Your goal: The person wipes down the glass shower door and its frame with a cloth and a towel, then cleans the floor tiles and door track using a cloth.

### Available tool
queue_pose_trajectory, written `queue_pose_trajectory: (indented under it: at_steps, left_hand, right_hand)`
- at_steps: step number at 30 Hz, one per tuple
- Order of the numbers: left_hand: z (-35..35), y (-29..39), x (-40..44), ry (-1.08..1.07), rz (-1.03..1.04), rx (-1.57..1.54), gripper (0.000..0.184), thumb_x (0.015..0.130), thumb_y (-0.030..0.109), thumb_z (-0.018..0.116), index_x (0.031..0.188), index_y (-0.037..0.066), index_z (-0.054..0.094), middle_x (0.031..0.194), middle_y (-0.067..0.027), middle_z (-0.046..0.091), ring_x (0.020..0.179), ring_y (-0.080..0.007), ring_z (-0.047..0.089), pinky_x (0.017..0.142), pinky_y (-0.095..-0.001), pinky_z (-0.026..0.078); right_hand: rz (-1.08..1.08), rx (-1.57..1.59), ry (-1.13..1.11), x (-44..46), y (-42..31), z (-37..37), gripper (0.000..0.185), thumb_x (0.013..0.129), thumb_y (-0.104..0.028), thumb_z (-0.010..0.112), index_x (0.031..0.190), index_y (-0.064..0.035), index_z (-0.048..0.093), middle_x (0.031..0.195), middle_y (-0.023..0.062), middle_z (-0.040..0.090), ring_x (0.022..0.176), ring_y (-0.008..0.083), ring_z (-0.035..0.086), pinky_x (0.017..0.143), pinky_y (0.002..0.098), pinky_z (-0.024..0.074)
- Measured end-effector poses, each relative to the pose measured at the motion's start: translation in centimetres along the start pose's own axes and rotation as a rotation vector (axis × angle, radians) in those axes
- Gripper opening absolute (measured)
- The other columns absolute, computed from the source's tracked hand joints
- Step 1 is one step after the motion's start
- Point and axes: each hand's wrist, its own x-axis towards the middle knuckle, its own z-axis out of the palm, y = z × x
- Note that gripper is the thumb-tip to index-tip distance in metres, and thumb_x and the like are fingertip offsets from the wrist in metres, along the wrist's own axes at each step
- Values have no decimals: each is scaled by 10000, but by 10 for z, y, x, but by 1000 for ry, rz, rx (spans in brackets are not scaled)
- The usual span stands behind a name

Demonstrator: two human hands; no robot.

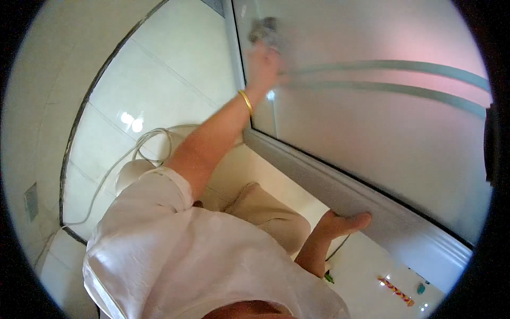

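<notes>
My left hand, with a gold bangle at the wrist, reaches up to the frosted glass panel. It is closed on a grey, crumpled cloth-like bundle against the glass near the panel's left edge. Motion blurs both hand and bundle, so the exact kind of bundle is unclear. Lower right, my right hand rests against the silver bottom rail of the panel. Its fingers stretch along the rail, with nothing visible in them.
A pale hose or cable lies coiled on the white tiles at left. A dark curved edge bounds them. At lower right lie a red-and-yellow patterned strip and a small teal item. My bent knee is beside the rail.
</notes>
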Motion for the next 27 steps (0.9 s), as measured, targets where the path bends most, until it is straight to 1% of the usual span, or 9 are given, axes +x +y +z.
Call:
queue_pose_trajectory:
  at_steps: [2, 5, 8, 11, 14, 15, 18, 24, 27]
  left_hand:
    - [-8, -85, 17, 44, -272, 46, 342, 902, 257, 396, 1101, 4, 511, 1131, -241, 534, 1060, -380, 512, 994, -582, 256]
    - [-3, -166, -45, 47, -276, 445, 428, 899, 349, 394, 1064, -24, 524, 1017, -237, 588, 969, -374, 562, 851, -489, 408]
    - [-6, -108, -103, -101, -540, 93, 438, 901, 347, 418, 1105, -30, 507, 1020, -259, 585, 986, -420, 537, 830, -433, 419]
    - [15, -91, -142, -118, 192, 328, 386, 895, 294, 453, 1122, -14, 504, 1089, -216, 558, 977, -371, 529, 840, -388, 411]
    - [22, 61, -156, -472, 165, -98, 539, 790, 206, 561, 1280, 31, 422, 1380, -199, 320, 1262, -369, 316, 1054, -511, 162]
    - [13, 109, -159, -378, 664, -10, 571, 776, 191, 570, 1300, 33, 407, 1438, -185, 243, 1298, -396, 245, 1061, -571, 76]
    - [14, 112, -149, -407, 816, 204, 670, 741, 175, 584, 1364, 87, 354, 1484, -130, 164, 1330, -364, 213, 1055, -596, 15]
    - [5, -76, -173, -250, -53, 411, 320, 870, 197, 437, 1056, -30, 563, 1077, -227, 562, 1040, -414, 489, 963, -487, 315]
    - [-10, -162, -144, -406, -94, 650, 323, 876, 192, 414, 1016, -67, 545, 994, -274, 585, 952, -435, 537, 816, -474, 420]
  right_hand:
    - [299, 479, 91, 0, -28, 16, 450, 868, -407, 524, 1030, 4, 436, 1026, 147, 465, 937, 248, 462, 830, 384, 424]
    - [96, 200, -1, -1, -14, 12, 517, 855, -474, 510, 1030, 7, 437, 1008, 134, 467, 922, 238, 459, 820, 371, 419]
    - [122, 200, -25, -1, -13, 7, 546, 846, -494, 506, 1035, 14, 435, 995, 125, 472, 911, 231, 462, 820, 373, 422]
    - [201, 306, -34, 3, -14, 10, 550, 843, -489, 503, 1040, 19, 432, 985, 119, 477, 907, 227, 467, 826, 380, 428]
    - [333, 470, -51, 2, -24, 13, 489, 854, -429, 501, 1042, 17, 432, 984, 114, 480, 926, 232, 472, 846, 392, 436]
    - [358, 486, -33, 1, -31, 18, 482, 852, -417, 508, 1047, 18, 433, 995, 114, 481, 930, 234, 473, 852, 394, 437]
    - [429, 438, -7, -2, -46, 18, 471, 847, -381, 532, 1070, 23, 436, 1030, 118, 489, 938, 236, 479, 867, 392, 438]
    - [465, 474, -112, -1, -26, 9, 505, 846, -261, 574, 1203, 27, 363, 1162, 137, 477, 1000, 239, 478, 895, 391, 413]
    - [348, 381, -203, 7, -27, 2, 507, 866, -203, 566, 1248, 25, 322, 1193, 148, 457, 1043, 247, 464, 912, 384, 394]
